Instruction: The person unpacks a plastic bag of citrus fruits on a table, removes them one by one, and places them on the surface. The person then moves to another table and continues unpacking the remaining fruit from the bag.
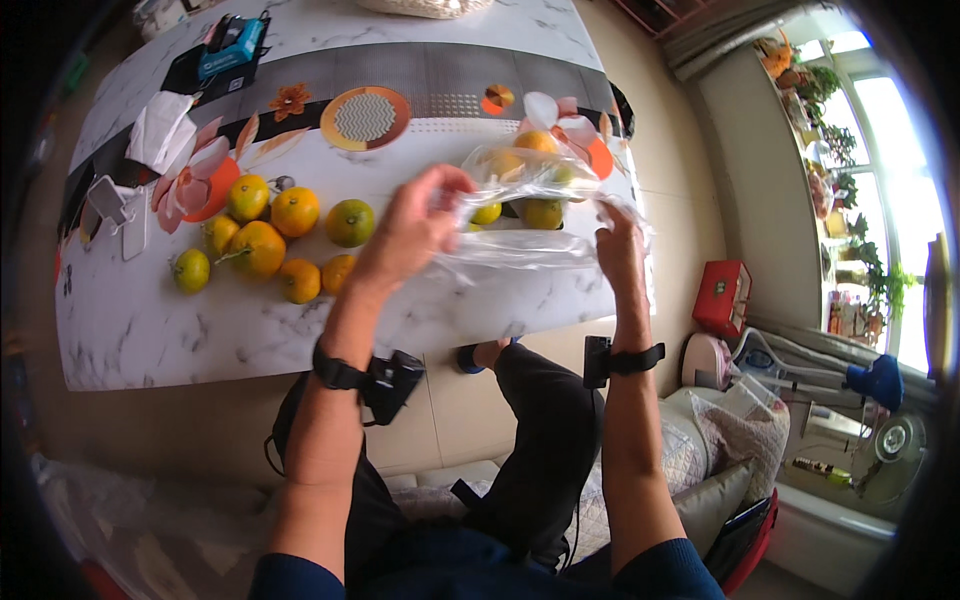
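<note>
A clear plastic bag (525,249) is stretched between my two hands above the marble-patterned table. My left hand (416,221) grips one side of its mouth, and my right hand (622,236) grips the other. Through and beyond the film show several citrus fruits, among them an orange one (535,141) and a greenish one (541,214); whether they are inside the bag I cannot tell. Left of my left hand lies a loose group of citrus fruits, with a large orange one (256,249) in the middle. A green-yellow citrus fruit (350,223) sits nearest that hand.
On the table (225,341), a phone stand (112,202) and a crumpled white cloth or tissue (163,133) are at the left. A blue box (231,49) stands farther back. A red box (721,298) is on the floor at right, near a sofa (679,442).
</note>
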